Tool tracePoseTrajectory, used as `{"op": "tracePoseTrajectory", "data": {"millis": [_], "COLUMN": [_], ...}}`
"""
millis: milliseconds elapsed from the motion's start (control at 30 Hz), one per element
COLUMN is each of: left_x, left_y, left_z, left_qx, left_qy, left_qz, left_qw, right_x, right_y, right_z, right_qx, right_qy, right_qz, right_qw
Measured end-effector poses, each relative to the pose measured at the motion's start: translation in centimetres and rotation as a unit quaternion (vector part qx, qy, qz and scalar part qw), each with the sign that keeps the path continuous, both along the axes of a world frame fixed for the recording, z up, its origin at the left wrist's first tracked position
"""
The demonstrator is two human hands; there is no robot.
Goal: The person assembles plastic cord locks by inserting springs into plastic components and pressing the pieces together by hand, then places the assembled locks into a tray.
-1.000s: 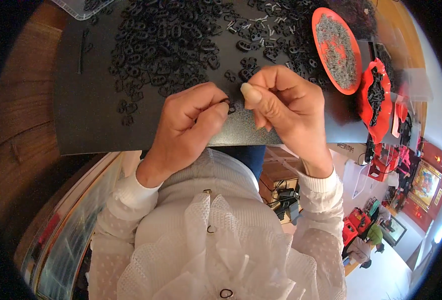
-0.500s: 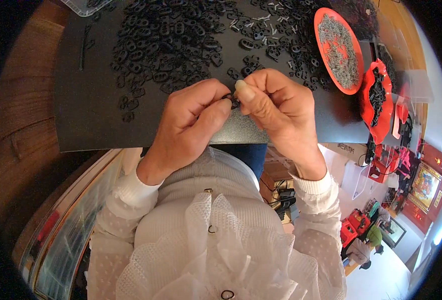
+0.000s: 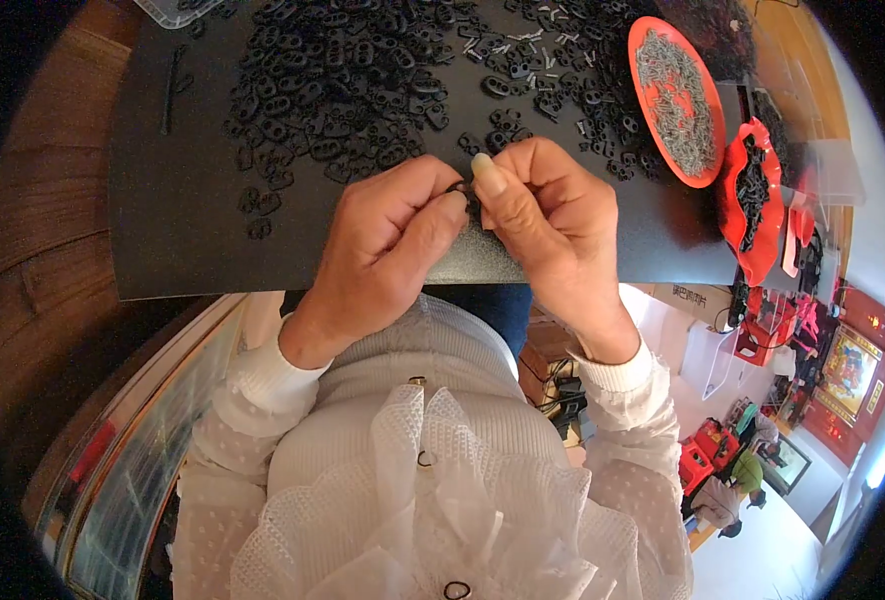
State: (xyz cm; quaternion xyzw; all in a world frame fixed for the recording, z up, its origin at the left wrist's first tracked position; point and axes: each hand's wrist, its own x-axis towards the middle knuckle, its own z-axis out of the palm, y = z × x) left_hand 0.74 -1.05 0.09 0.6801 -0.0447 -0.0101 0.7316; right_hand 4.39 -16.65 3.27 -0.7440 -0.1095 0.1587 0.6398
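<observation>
My left hand (image 3: 381, 240) pinches a small black plastic cord lock piece (image 3: 458, 187) between thumb and forefinger, most of it hidden by the fingers. Thumb against fingers, my right hand (image 3: 553, 215) is closed right beside that piece. What its fingertips grip, if anything, is covered. Both hands hang over the near part of the dark table mat (image 3: 193, 255). Beyond them spreads a heap of black cord lock pieces (image 3: 333, 85), many with two holes. More black pieces (image 3: 508, 125) lie just past my right hand, with small metal springs (image 3: 531, 50) scattered farther off.
To the right, a red plate (image 3: 715, 165) holds many metal springs (image 3: 675, 100). Next to it a wavy red dish (image 3: 758, 262) contains small black parts (image 3: 753, 190). A clear plastic container (image 3: 175, 14) stands at the far left. Some people (image 3: 728, 495) sit in the background, lower right.
My right hand has shifted slightly left, its wrist drawn inward. The left hand has moved very little and still pinches the black piece.
</observation>
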Motion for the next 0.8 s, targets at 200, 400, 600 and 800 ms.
{"op": "tracePoseTrajectory", "data": {"millis": [200,400,600,800], "left_x": [0.2,0.1,-0.1,-0.2], "left_y": [0.1,0.4,0.6,0.9], "left_z": [-0.1,-0.3,0.0,-0.3], "left_qx": [0.030,0.037,-0.031,-0.029], "left_qy": [-0.016,-0.026,0.004,0.018], "left_qz": [-0.016,-0.030,-0.031,-0.049], "left_qw": [0.999,0.999,0.999,0.998], "right_x": [0.1,0.4,0.8,1.3], "right_y": [-0.2,-0.3,-1.2,-1.1], "right_z": [0.3,0.2,1.1,0.5], "right_qx": [-0.140,-0.164,-0.111,-0.111], "right_qy": [-0.172,-0.241,-0.135,-0.257], "right_qz": [0.032,0.091,0.106,0.178], "right_qw": [0.975,0.952,0.979,0.943]}}
